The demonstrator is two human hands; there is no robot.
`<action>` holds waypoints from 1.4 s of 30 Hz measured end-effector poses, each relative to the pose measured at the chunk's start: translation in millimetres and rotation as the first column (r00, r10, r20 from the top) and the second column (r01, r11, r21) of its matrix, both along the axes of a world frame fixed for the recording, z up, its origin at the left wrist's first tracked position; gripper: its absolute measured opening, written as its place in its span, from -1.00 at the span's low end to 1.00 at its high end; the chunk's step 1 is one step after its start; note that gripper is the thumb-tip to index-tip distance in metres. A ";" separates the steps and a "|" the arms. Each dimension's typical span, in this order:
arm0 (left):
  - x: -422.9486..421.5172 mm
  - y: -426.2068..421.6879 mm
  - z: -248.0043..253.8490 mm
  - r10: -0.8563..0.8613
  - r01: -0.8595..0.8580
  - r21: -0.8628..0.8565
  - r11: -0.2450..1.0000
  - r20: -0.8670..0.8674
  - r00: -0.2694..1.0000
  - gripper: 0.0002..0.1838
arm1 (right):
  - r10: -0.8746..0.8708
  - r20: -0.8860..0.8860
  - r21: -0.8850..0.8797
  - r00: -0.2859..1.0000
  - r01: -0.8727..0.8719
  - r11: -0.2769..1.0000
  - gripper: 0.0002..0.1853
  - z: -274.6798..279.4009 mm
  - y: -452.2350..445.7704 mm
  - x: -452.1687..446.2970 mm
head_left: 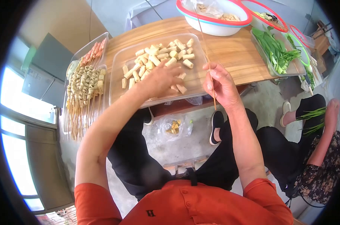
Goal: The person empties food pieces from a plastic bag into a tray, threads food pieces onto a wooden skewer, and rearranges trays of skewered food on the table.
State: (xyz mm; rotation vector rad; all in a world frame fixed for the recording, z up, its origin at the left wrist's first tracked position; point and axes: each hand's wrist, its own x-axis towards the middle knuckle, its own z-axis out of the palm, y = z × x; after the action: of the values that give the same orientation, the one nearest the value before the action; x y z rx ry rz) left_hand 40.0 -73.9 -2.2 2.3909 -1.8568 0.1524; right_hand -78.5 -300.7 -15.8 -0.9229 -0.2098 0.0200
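My left hand (160,81) reaches over a clear plastic tray (119,56), palm down with its fingers spread on a pile of short pale yellow cylindrical pieces (153,59). What lies under the palm is hidden. A few pieces show right beside the fingertips. My right hand (223,84) is closed around a long thin wooden skewer (205,47), pinched between thumb and fingers at the tray's right edge. The skewer stands nearly upright with no food visible on it.
Left of the tray, a clear container (65,123) holds several loaded skewers (83,84). A red-rimmed white basin (215,27) stands at the back of the wooden table (237,48). Leafy greens (276,50) fill a box at right. A nearby person's hand (331,108) holds green stalks.
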 end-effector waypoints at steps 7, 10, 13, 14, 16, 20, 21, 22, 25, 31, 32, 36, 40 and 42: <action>60.7 39.9 1.4 0.364 -0.421 -0.207 0.883 -0.265 0.893 -0.68 | -0.020 -0.007 -0.019 1.000 0.020 1.000 -0.76 3.4 0.0 -0.9; 65.7 42.8 -4.4 0.482 -0.575 -0.392 0.718 -0.315 0.817 -0.57 | -0.006 0.004 -0.009 1.000 0.006 1.000 -0.76 4.2 1.4 0.2; 63.6 30.7 -1.9 0.676 -0.789 0.005 0.614 -0.519 0.523 -0.43 | 0.014 0.010 0.009 1.000 -0.014 1.000 -0.77 2.5 1.0 0.8; 59.7 28.1 0.2 0.619 -0.724 -0.005 0.690 -0.514 0.594 -0.42 | 0.007 0.010 0.010 1.000 -0.008 1.000 -0.77 2.4 0.9 0.3; 51.6 23.4 5.1 0.491 -0.580 -0.027 0.814 -0.500 0.713 -0.40 | 0.033 -0.006 0.023 0.999 -0.033 0.999 -0.77 3.3 1.9 2.1; 35.2 -18.4 24.4 0.359 -0.456 -0.085 0.886 -0.495 0.791 -0.46 | 0.046 0.020 0.009 0.999 -0.046 0.999 -0.77 4.5 7.3 4.4; 32.3 -28.4 18.2 0.363 -0.461 -0.091 0.883 -0.490 0.793 -0.46 | 0.048 0.005 0.008 0.999 -0.048 0.999 -0.77 5.4 8.8 4.0; 31.0 -37.7 5.9 0.313 -0.358 -0.099 0.928 -0.310 0.898 -0.48 | 0.047 -0.005 0.007 0.999 -0.047 0.999 -0.77 6.8 9.9 3.8; 42.1 -36.4 8.1 0.326 -0.326 -0.017 0.945 0.008 0.945 -0.49 | 0.043 -0.019 -0.010 0.999 -0.043 0.999 -0.77 10.6 12.4 2.6; 88.7 37.0 -5.8 0.506 -0.532 -0.050 0.845 -0.243 0.827 -0.50 | 0.035 0.028 0.015 0.999 -0.035 0.999 -0.77 9.9 5.8 -2.0; 90.2 44.0 -8.2 0.525 -0.573 -0.152 0.805 -0.266 0.808 -0.47 | 0.033 0.023 0.016 0.999 -0.034 0.999 -0.77 10.6 5.5 -3.2; 97.1 43.1 -9.7 0.613 -0.685 -0.243 0.687 -0.313 0.726 -0.37 | 0.056 0.039 0.018 0.998 -0.057 0.998 -0.78 13.2 7.9 -3.5; 100.1 -3.5 -11.2 0.589 -0.754 -0.059 0.654 -0.586 0.556 -0.33 | 0.058 0.012 0.015 0.998 -0.058 0.998 -0.78 16.7 9.9 -5.6; 87.6 -20.8 -2.9 0.559 -0.711 0.009 0.704 -0.625 0.545 -0.32 | 0.043 0.012 0.019 0.999 -0.044 0.999 -0.79 16.8 8.5 -6.3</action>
State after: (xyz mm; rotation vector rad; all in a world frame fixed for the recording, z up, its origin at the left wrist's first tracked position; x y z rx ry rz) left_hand 127.6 -94.7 -5.1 2.4161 -0.5846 -0.2707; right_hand -84.9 -292.1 1.0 -0.8993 -0.2402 0.0528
